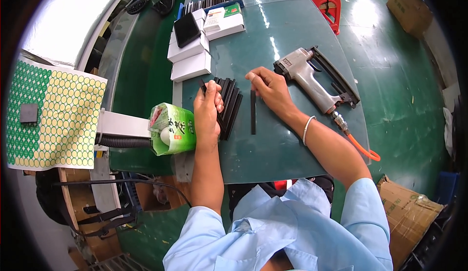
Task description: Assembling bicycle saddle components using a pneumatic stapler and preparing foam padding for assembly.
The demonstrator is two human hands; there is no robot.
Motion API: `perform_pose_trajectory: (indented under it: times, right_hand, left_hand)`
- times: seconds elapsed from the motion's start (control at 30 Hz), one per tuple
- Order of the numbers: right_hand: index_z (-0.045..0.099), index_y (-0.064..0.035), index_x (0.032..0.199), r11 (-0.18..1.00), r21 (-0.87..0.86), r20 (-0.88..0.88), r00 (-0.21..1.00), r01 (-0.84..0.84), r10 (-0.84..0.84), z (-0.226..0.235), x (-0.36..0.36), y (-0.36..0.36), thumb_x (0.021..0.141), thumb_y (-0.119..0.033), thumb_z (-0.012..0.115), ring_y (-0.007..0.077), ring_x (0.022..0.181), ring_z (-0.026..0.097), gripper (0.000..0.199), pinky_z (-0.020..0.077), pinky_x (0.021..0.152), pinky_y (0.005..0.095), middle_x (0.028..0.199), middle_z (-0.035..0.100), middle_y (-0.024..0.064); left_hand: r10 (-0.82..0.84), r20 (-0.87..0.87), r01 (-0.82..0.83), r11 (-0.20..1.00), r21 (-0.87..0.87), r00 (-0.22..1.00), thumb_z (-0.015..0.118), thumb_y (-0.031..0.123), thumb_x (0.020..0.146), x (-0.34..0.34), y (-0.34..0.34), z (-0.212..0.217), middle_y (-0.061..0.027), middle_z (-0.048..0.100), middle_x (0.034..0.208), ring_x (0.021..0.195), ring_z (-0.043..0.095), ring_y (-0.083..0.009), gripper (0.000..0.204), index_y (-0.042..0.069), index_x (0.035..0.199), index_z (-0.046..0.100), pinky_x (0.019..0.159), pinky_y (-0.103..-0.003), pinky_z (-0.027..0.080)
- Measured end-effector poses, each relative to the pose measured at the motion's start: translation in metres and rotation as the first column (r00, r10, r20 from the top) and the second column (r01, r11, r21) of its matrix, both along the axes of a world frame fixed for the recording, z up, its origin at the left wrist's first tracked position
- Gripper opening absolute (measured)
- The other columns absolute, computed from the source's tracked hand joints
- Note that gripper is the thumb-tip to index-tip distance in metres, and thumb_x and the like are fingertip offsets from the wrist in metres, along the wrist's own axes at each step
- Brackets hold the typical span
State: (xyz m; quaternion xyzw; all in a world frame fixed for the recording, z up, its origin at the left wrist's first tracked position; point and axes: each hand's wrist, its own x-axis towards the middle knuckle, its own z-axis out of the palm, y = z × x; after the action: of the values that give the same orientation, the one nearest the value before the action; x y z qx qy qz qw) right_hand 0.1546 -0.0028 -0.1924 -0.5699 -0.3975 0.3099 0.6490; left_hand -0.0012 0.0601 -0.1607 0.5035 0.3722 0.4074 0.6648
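Toward the table's left edge, our left hand curls round a black strip beside more strips, while our right hand meets a separate strip, whether pinched or merely touched we cannot tell.

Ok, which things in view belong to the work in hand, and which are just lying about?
In hand:
- black strip in the left hand
- single strip at the right hand
- strip pile beside the left hand
- possibly the air gun, untouched

Apparently lying about:
- white boxes
- black phone-like slab
- green bag
- sticker sheet
- red stool
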Motion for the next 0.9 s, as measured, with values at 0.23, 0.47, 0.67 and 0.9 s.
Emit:
perform_pose_trajectory:
  times: [0.23,0.47,0.67,0.9]
  right_hand:
    - [0.061,0.001,0.087,1.0,-0.008,0.041,0.999,-0.026,0.026,-0.001,-0.001,0.001,0.087,-0.021,0.056,0.0088,0.055,0.051,0.023,0.042,0.052,0.0253,0.059,0.056,0.0047]
    - [0.063,-0.0011,0.091,0.999,-0.012,0.078,0.996,-0.032,0.033,-0.004,0.002,0.001,0.09,-0.019,0.052,0.0053,0.057,0.048,0.021,0.0403,0.052,0.02,0.065,0.054,-0.0003]
    - [0.062,0.0015,0.089,1.0,0.001,0.005,1.0,0.003,-0.003,-0.003,-0.001,0.003,0.087,-0.021,0.056,0.0103,0.056,0.054,0.023,0.0438,0.054,0.026,0.062,0.058,0.0065]
    - [0.062,0.0011,0.09,1.0,-0.004,0.028,1.0,0.009,-0.009,-0.004,0.0,0.002,0.086,-0.021,0.056,0.0099,0.056,0.054,0.023,0.0435,0.053,0.0258,0.061,0.058,0.0062]
  left_hand:
    - [0.135,-0.457,0.087,0.897,0.433,0.879,0.062,0.025,0.085,0.002,-0.001,-0.018,-0.0048,0.055,0.078,0.071,0.054,-0.017,0.027,0.002,0.096,0.053,0.067,-0.03,0.045]
    - [0.191,-0.82,0.402,0.798,0.449,0.539,0.074,0.034,0.07,0.007,-0.012,-0.005,-0.0121,0.057,0.101,0.091,0.056,-0.0289,0.055,0.004,0.112,0.053,0.08,-0.037,0.045]
    - [0.44,-0.788,0.565,0.549,0.616,0.431,0.078,0.056,0.053,0.014,-0.024,-0.019,-0.0274,0.03,0.135,0.13,0.022,-0.0443,0.104,0.005,0.132,0.034,0.102,-0.056,0.021]
    - [0.403,-0.859,0.576,0.637,0.512,0.317,0.075,0.061,0.052,0.009,-0.023,-0.018,-0.0314,0.019,0.14,0.134,0.013,-0.0446,0.115,0.007,0.139,0.023,0.104,-0.059,0.011]
